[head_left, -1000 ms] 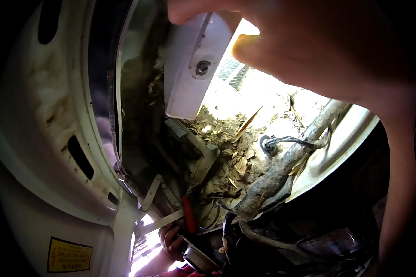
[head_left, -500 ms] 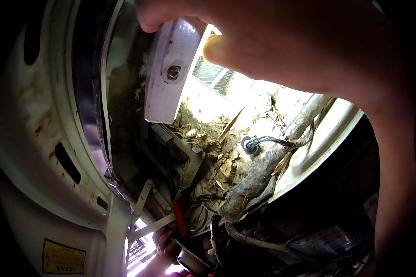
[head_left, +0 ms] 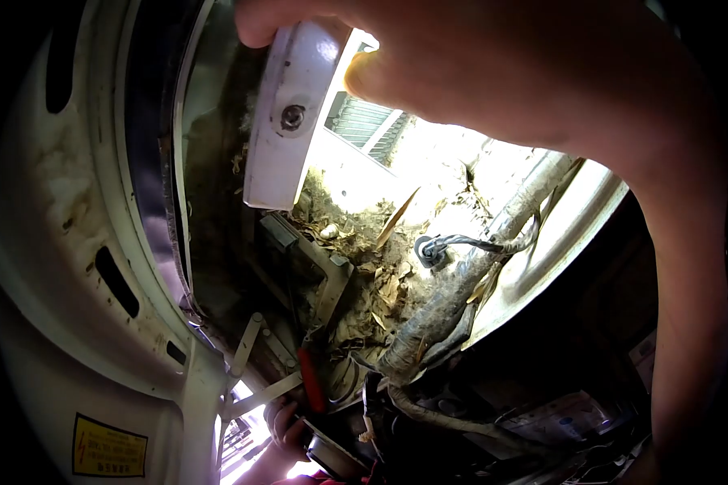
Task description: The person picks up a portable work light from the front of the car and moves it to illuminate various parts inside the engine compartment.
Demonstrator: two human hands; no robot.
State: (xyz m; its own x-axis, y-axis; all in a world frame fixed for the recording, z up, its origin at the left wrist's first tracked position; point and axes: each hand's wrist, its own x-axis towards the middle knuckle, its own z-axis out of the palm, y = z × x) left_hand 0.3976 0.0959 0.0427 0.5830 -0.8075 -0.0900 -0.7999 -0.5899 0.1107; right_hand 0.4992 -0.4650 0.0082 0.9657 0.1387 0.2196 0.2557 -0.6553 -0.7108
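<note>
My right hand [head_left: 356, 56] reaches in large from the right and grips a white box-like piece [head_left: 281, 137] between thumb and fingers. A round bolt or screw shows on the piece's face; its upper end is hidden by the hand. Small and dim at the bottom, my left hand [head_left: 285, 424] has curled fingers beside a dark round metal part [head_left: 333, 454]; what they hold is hidden. A red-handled tool [head_left: 311, 380] lies just above it, near a metal linkage [head_left: 265, 398].
A stained white panel [head_left: 73, 218] with slots and a yellow label [head_left: 110, 446] curves along the left. Dry leaves [head_left: 390, 287], a cable plug [head_left: 429, 250] and a thick wrapped cable [head_left: 429, 319] occupy the dirty cavity. Grille slats [head_left: 364, 125] show behind.
The view has shifted, so the cavity appears further left. My right hand still grips the white piece, which has also moved left in view and slightly up since half a second ago.
</note>
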